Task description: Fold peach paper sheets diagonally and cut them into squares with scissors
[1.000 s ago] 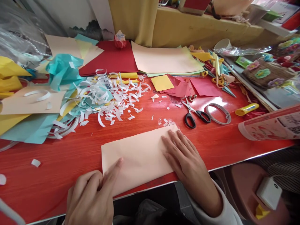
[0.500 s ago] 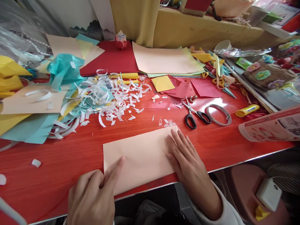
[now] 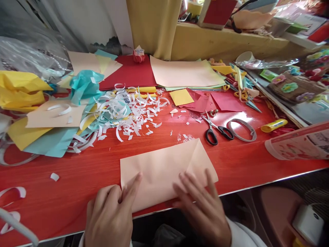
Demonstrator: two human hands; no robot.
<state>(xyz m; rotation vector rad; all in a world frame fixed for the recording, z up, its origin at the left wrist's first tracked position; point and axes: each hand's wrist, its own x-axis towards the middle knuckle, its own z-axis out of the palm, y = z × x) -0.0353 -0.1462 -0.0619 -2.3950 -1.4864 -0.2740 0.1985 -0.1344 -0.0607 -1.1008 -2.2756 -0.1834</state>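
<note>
White glare on red tabletop [image 3: 159, 142]; right grip [image 3: 202, 204] motion-blurred; lower right dim; edges stretched.

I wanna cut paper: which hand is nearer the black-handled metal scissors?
Right. The right hand is over the peach rectangular paper, with the scissors beyond. The left hand touches the paper's left part, farther off.

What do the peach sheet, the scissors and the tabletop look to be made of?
Peach sheet: matte paper or thin card, judging by its slanting crease and lack of shine.
Scissors: silvery blades, so likely metal; black handles, probably plastic.
Tabletop: glossy red with streaky grain and bright reflections; varnished wood or laminate, I can't tell which.
</note>
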